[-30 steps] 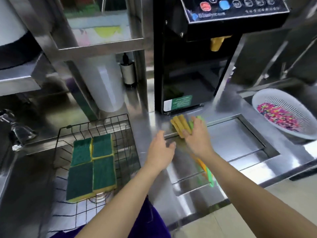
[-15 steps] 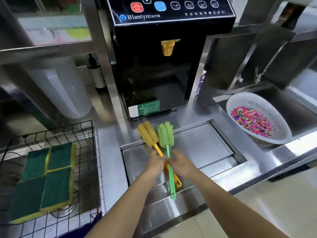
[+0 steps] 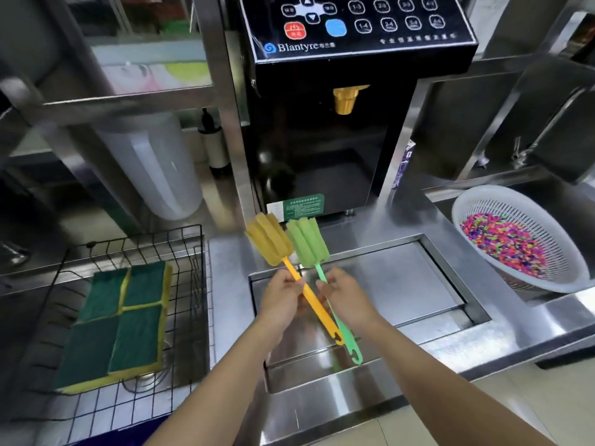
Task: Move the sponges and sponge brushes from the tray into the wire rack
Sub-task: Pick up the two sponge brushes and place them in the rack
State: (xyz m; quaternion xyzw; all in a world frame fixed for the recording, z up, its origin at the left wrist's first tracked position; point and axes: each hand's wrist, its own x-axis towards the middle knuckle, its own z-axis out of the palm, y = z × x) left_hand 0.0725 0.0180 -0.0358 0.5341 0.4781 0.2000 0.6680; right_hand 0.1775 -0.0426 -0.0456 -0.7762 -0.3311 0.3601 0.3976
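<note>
Hands gripping brushes; sponges in rack

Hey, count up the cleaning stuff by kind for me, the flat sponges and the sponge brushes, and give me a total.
Flat green and yellow sponges, lying in the wire rack: 4
Sponge brushes: 2, the yellow sponge brush in the left hand and the green sponge brush in the right hand
Total: 6

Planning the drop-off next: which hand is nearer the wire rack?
Left. The left hand, holding the yellow brush, is closer to the wire rack; the right hand, holding the green brush, is farther right.
</note>
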